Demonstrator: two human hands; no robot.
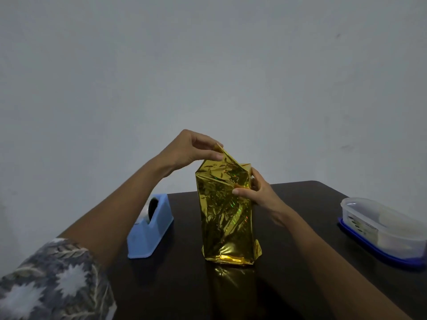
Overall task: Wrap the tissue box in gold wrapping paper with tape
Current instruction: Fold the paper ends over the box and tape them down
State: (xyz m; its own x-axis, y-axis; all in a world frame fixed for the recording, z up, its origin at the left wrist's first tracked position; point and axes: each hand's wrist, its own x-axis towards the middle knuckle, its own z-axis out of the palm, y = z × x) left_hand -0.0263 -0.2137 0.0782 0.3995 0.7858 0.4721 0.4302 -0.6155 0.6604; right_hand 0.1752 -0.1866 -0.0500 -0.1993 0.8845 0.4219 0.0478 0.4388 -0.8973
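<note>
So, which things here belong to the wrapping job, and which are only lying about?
In the job:
- gold-wrapped box, standing on end
- left hand, pinching its top flap
- right hand, holding its upper side
- blue tape dispenser, untouched

Lying about:
- clear plastic container with a blue lid, at the right of the dark table

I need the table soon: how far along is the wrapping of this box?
Done: gold paper covers every visible side, and the bottom end looks folded in. In hand: the left hand pinches the top flap while the right hand grips the side. Left: closing and taping that top; the tape dispenser sits untouched.
</note>
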